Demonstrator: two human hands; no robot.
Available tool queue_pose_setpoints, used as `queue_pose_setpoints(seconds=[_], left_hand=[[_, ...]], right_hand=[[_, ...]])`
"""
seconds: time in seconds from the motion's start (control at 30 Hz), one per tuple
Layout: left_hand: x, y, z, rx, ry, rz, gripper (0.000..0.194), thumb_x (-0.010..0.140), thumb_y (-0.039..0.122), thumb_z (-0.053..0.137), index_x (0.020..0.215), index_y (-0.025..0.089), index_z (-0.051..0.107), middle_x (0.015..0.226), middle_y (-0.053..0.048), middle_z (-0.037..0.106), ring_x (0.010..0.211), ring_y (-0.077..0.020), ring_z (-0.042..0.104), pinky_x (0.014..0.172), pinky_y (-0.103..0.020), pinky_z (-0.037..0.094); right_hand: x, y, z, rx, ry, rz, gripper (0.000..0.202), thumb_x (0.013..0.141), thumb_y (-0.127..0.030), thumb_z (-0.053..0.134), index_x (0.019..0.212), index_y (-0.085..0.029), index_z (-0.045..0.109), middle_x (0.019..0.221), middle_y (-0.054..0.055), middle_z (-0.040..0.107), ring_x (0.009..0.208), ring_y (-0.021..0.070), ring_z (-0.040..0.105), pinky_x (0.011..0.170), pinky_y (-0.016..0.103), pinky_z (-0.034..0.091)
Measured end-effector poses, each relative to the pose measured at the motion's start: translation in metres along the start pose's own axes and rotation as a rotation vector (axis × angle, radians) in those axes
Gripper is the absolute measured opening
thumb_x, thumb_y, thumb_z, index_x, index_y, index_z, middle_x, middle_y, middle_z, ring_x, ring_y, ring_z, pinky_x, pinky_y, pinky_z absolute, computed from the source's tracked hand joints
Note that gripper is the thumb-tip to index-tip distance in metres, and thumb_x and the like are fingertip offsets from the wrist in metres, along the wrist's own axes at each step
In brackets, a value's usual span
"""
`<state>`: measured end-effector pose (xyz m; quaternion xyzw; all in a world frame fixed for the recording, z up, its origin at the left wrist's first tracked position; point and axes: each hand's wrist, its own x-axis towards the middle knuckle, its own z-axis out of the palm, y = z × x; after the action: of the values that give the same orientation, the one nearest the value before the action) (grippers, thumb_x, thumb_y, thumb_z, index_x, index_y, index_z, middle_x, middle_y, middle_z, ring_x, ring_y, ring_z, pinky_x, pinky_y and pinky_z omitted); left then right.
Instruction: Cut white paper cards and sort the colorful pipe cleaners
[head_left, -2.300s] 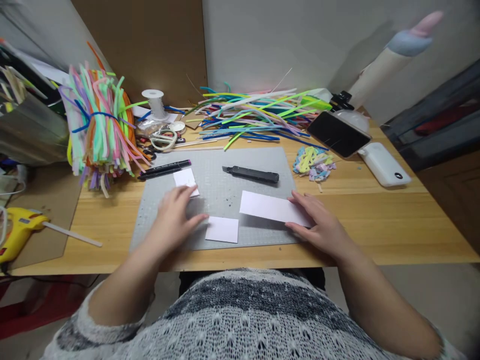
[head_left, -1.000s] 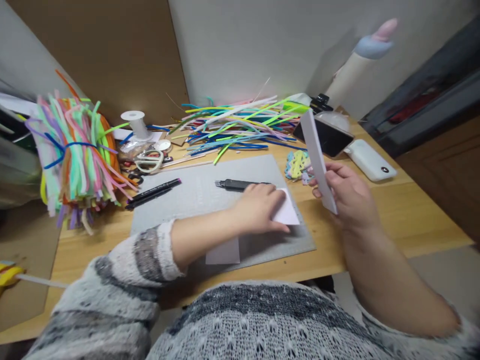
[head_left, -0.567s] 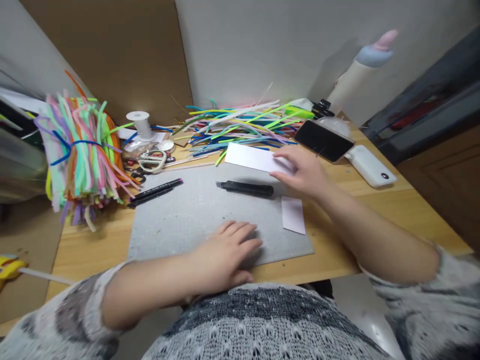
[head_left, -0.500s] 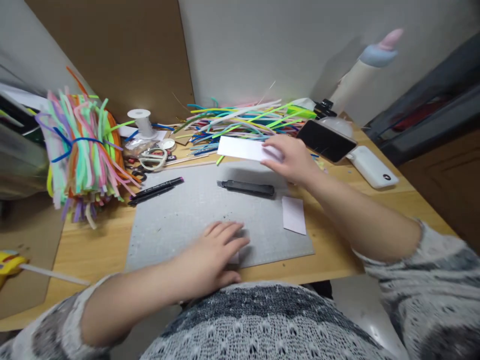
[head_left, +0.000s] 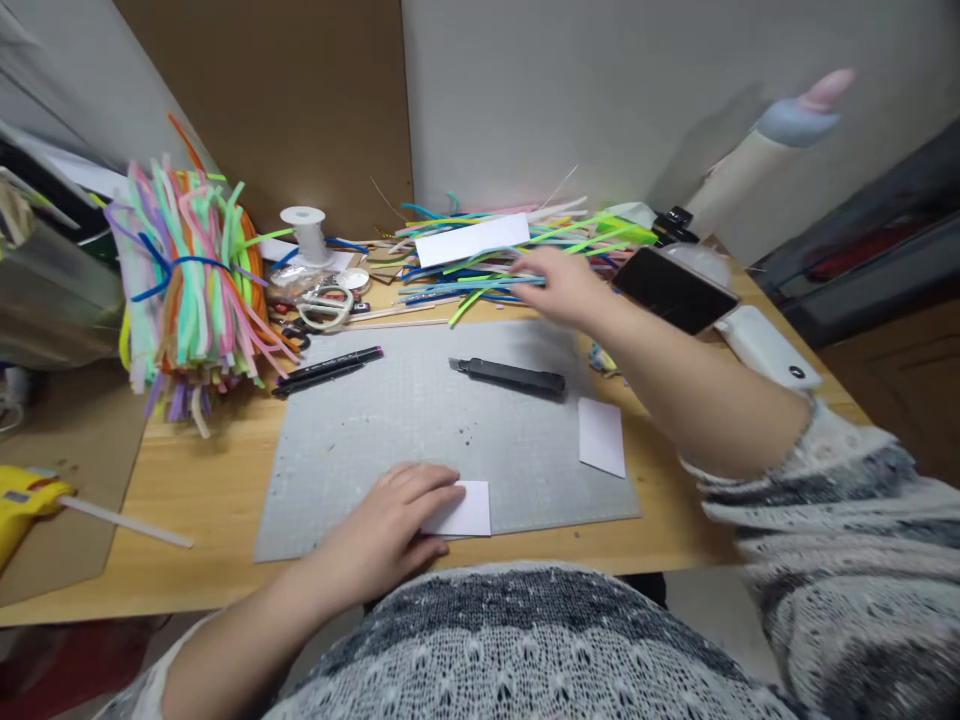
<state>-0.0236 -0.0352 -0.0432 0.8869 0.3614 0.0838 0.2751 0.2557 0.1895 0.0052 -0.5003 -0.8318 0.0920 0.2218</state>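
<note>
Workbench seen from your head camera, with three white pieces lying apart. Your left hand (head_left: 397,520) rests on the near white card (head_left: 469,512) at the front edge of the grey cutting mat (head_left: 405,420); its fingers are extended, lying over the card's left part and pinching nothing. Your right hand (head_left: 566,285) reaches over the loose pipe cleaners (head_left: 472,302), thumb and forefinger parted, gripping nothing visible; whether its fingertips touch the stems cannot be told. Beyond them, the long white strip (head_left: 472,240) lies on the pile, clear of your fingers. A second white card (head_left: 601,445) overlaps the mat's right edge. Judged from this layout, the pieces are already trimmed to rectangles and the strip is set aside, while any joining remains undone: no piece is attached to another, and no markings can be made out. The utility knife (head_left: 517,378) lies on the mat with its blade exposed, the black markers (head_left: 330,367) rest across its upper left edge, and the yellow hot-glue gun (head_left: 30,495) sits unheld at far left.
</note>
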Motion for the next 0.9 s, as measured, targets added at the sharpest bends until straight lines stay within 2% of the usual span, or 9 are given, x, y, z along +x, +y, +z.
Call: queue_pose_setpoints(seconds=[0.07, 0.17, 0.33, 0.4, 0.47, 0.53, 0.6, 0.77, 0.9], left_hand=[[0.001, 0.002, 0.000, -0.007, -0.001, -0.002, 0.052, 0.083, 0.024, 0.060, 0.131, 0.029, 0.041, 0.133, -0.008, 0.050, 0.120, -0.0258, 0.046, 0.100, -0.050, 0.041], [0.004, 0.006, -0.003, -0.023, 0.000, 0.008, 0.051, 0.080, 0.017, 0.059, 0.128, 0.027, 0.044, 0.127, -0.009, 0.051, 0.115, -0.0260, 0.048, 0.095, -0.049, 0.044], [0.022, 0.015, -0.022, -0.049, 0.105, -0.002, 0.053, 0.077, 0.008, 0.055, 0.126, 0.026, 0.044, 0.124, -0.010, 0.048, 0.115, -0.0252, 0.047, 0.096, -0.047, 0.044], [0.030, 0.018, -0.031, -0.081, 0.182, 0.007, 0.054, 0.077, 0.006, 0.053, 0.125, 0.027, 0.044, 0.125, -0.010, 0.045, 0.117, -0.0241, 0.046, 0.098, -0.045, 0.043], [0.036, 0.020, -0.036, -0.120, 0.292, 0.008, 0.053, 0.076, 0.006, 0.055, 0.123, 0.027, 0.044, 0.123, -0.009, 0.045, 0.118, -0.0236, 0.045, 0.100, -0.045, 0.041], [0.041, 0.019, -0.037, -0.161, 0.412, 0.000, 0.052, 0.075, 0.009, 0.057, 0.121, 0.027, 0.043, 0.120, -0.009, 0.046, 0.117, -0.0242, 0.046, 0.101, -0.047, 0.039], [0.044, 0.015, -0.033, -0.225, 0.495, 0.002, 0.054, 0.075, 0.013, 0.060, 0.123, 0.027, 0.041, 0.120, -0.009, 0.047, 0.116, -0.0245, 0.047, 0.101, -0.047, 0.039], [0.047, 0.003, -0.020, -0.322, 0.494, 0.003, 0.067, 0.075, 0.018, 0.063, 0.134, 0.027, 0.031, 0.123, -0.010, 0.048, 0.115, -0.0229, 0.048, 0.100, -0.044, 0.041], [0.048, -0.001, -0.014, -0.065, 0.443, 0.062, 0.053, 0.078, 0.024, 0.063, 0.126, 0.027, 0.042, 0.124, -0.010, 0.052, 0.115, -0.0249, 0.048, 0.097, -0.047, 0.041]], right_hand=[[-0.039, -0.008, 0.013, 0.054, -0.167, -0.010, 0.032, 0.083, -0.034, 0.058, 0.108, -0.015, 0.064, 0.112, 0.012, 0.064, 0.105, 0.0276, 0.058, 0.093, 0.044, 0.043], [-0.084, -0.021, 0.031, 0.072, -0.263, 0.000, 0.051, 0.079, -0.038, 0.064, 0.123, -0.014, 0.055, 0.120, 0.015, 0.059, 0.107, 0.0279, 0.056, 0.093, 0.042, 0.043], [-0.103, -0.042, 0.040, 0.063, -0.229, 0.023, 0.038, 0.082, -0.021, 0.054, 0.119, -0.016, 0.057, 0.107, 0.014, 0.059, 0.101, 0.0262, 0.055, 0.088, 0.039, 0.043], [-0.103, -0.052, 0.034, 0.266, -0.121, 0.095, 0.038, 0.078, -0.018, 0.052, 0.116, -0.016, 0.056, 0.104, 0.011, 0.058, 0.096, 0.0236, 0.055, 0.083, 0.036, 0.044], [-0.106, -0.066, 0.026, 0.648, -0.044, 0.239, 0.038, 0.076, -0.019, 0.051, 0.113, -0.018, 0.054, 0.096, 0.007, 0.058, 0.081, 0.0187, 0.056, 0.069, 0.032, 0.046], [-0.113, -0.081, 0.021, 1.118, -0.080, 0.396, 0.033, 0.076, -0.022, 0.049, 0.109, -0.021, 0.050, 0.083, 0.000, 0.054, 0.059, 0.0121, 0.049, 0.051, 0.025, 0.039], [-0.121, -0.095, 0.020, 1.447, -0.156, 0.468, 0.031, 0.076, -0.025, 0.055, 0.105, -0.023, 0.047, 0.076, -0.004, 0.049, 0.050, 0.0080, 0.042, 0.043, 0.021, 0.031], [-0.133, -0.110, 0.037, 1.594, -0.179, 0.536, 0.044, 0.067, -0.024, 0.071, 0.106, -0.022, 0.049, 0.071, -0.007, 0.048, 0.046, 0.0053, 0.042, 0.040, 0.020, 0.035], [-0.136, -0.111, 0.048, 1.659, -0.131, 0.623, 0.047, 0.065, -0.022, 0.072, 0.106, -0.022, 0.049, 0.069, -0.007, 0.049, 0.045, 0.0054, 0.042, 0.039, 0.020, 0.034]])
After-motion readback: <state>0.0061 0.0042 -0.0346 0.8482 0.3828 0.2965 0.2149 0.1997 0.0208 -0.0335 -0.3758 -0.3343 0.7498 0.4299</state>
